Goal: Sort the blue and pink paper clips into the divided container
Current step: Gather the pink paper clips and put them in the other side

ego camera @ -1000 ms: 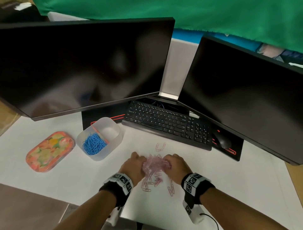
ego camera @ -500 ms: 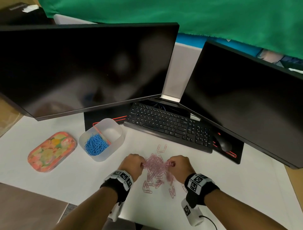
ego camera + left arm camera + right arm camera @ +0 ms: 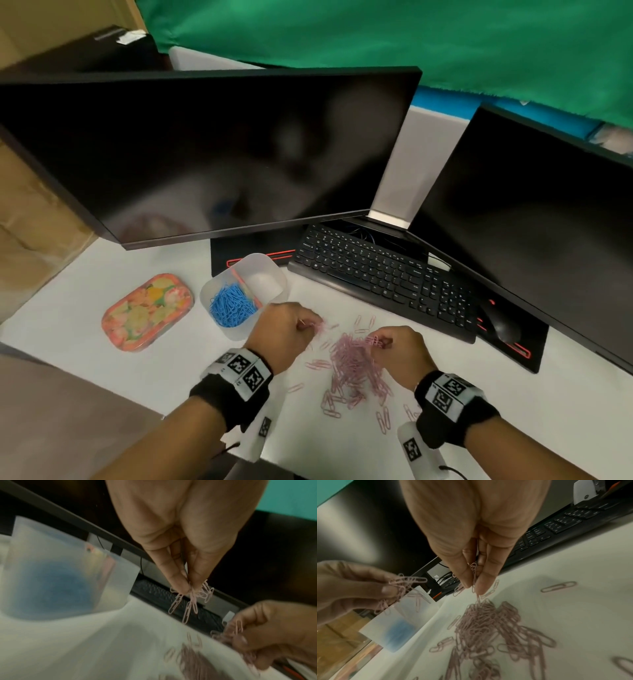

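A translucent divided container (image 3: 279,279) stands on the white desk; its near-left half holds blue paper clips (image 3: 231,306), and I see nothing in its far half. A heap of pink paper clips (image 3: 356,368) lies on the desk between my hands. My left hand (image 3: 310,323) is lifted just right of the container and pinches a small bunch of pink clips (image 3: 192,597). My right hand (image 3: 378,342) pinches a few pink clips (image 3: 474,574) at the top of the heap (image 3: 491,628), with a strand hanging down to it. The container (image 3: 393,626) shows below the left hand.
A floral pink lid (image 3: 147,311) lies left of the container. A black keyboard (image 3: 383,274) and mouse (image 3: 503,327) sit behind the heap on a black mat, under two dark monitors (image 3: 205,154). Loose pink clips (image 3: 383,419) are scattered toward the desk's front edge.
Both hands had gathered the pink heap together; now they have parted. The left hand has risen and moved left toward the container with a bunch of pink clips.
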{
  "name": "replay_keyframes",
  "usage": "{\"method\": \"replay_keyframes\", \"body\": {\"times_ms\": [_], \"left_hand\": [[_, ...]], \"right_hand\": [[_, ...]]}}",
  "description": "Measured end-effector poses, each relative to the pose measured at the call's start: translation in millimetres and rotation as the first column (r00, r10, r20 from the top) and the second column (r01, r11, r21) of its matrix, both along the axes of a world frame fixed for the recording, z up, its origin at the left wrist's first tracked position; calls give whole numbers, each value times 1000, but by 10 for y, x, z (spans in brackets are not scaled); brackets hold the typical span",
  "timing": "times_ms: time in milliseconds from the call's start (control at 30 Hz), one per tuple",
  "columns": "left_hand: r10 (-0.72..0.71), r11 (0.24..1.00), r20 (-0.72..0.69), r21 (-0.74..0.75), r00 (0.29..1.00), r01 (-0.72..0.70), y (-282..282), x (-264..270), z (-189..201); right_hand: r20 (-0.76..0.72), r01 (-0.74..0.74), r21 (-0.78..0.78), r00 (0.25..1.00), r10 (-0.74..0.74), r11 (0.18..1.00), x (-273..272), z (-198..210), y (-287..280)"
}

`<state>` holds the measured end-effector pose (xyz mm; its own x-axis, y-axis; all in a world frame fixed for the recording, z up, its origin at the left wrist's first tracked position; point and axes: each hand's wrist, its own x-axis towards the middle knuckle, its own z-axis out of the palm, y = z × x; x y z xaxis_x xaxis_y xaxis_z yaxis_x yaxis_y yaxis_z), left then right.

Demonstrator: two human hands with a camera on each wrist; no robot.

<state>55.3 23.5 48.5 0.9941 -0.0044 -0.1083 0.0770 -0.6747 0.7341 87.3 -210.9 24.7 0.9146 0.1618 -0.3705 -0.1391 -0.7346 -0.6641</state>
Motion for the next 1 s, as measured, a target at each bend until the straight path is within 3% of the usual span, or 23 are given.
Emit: {"method": "replay_keyframes", "body": {"times_ms": [233,400,533,633,833,1000], "left_hand": [[143,987,72,64,987,-147,541,337,353],[220,956,-27,206,975,-210,730,592,280],[223,933,-144,318,964,-169,736,652,158],[243,939,-142,283,960,-196,769,665,181],[410,907,10,105,912,-409,1047,514,316],[377,919,21,112,926,-377,1067,254,287]], "right_hand": [[39,-43,88,998,40,995,126,268,352],[56,-80,138,996,72,987,233,451,604],[85,-126,121,990,116,985,361,543,897],[114,-197,69,976,188,978,497,575,1210],[148,-273,-88,948,283,958,783,542,1874],[82,-308,-201,941,329,930,893,418,2102]]}}
